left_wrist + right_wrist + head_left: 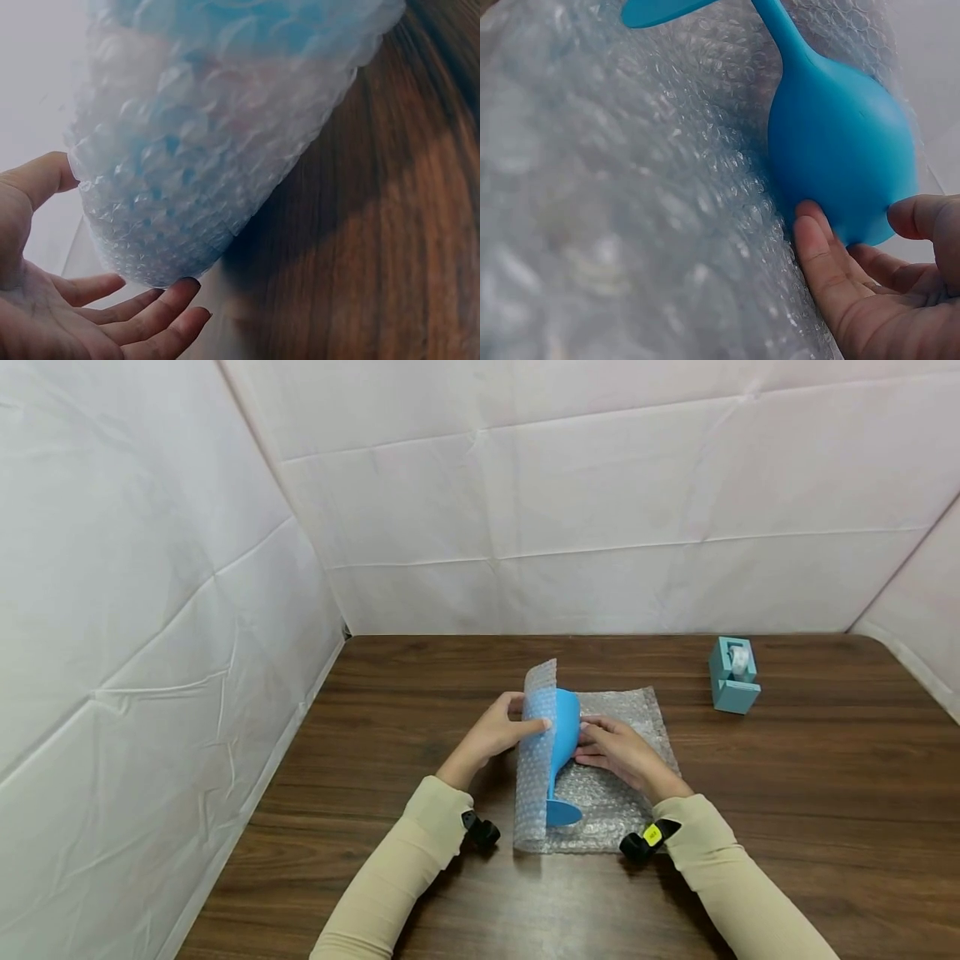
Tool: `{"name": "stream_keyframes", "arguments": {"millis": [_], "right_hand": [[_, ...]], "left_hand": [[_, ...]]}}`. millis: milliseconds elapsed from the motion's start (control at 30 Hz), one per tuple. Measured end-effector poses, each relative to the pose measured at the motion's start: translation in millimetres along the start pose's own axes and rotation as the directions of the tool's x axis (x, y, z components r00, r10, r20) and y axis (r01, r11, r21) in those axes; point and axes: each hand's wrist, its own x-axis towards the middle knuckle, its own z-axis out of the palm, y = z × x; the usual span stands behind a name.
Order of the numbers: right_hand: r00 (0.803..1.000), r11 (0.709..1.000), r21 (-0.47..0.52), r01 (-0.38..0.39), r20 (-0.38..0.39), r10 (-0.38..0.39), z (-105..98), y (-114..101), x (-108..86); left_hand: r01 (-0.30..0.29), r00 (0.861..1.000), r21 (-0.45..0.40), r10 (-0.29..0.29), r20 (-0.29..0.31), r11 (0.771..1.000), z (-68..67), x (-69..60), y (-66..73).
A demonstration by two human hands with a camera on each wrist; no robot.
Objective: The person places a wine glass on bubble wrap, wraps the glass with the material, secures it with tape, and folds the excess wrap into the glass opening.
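A blue goblet (567,727) lies on its side on a sheet of bubble wrap (622,793), its foot towards the near edge. The sheet's left part stands folded up against the goblet and covers its left side. My left hand (497,731) holds this raised flap, thumb on its top face and fingers behind and under it; in the left wrist view the fingers (161,307) curve beneath the wrap (180,165). With thumb and fingertips my right hand (900,300) holds the goblet's bowl (840,142) from the right.
A teal tape dispenser (735,681) with a roll of clear tape stands at the back right of the dark wooden table (810,793). White cloth walls (600,485) rise behind the table and at both sides.
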Motion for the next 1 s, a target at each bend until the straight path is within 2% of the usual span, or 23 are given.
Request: {"name": "stream_keyframes", "arguments": {"millis": [433, 1000], "right_hand": [[1.0, 1.0, 0.028, -0.012, -0.029, 0.013, 0.0, 0.6, -2.1], [1.0, 0.998, 0.067, 0.0, 0.004, 0.0, -2.3, 2.2, -5.4]], "left_hand": [[-0.015, 1.0, 0.041, 0.016, -0.009, 0.999, 4.3, 0.4, 3.9], [-0.033, 0.999, 0.06, 0.034, -0.01, 0.998, 7.1, 1.1, 3.1]]}}
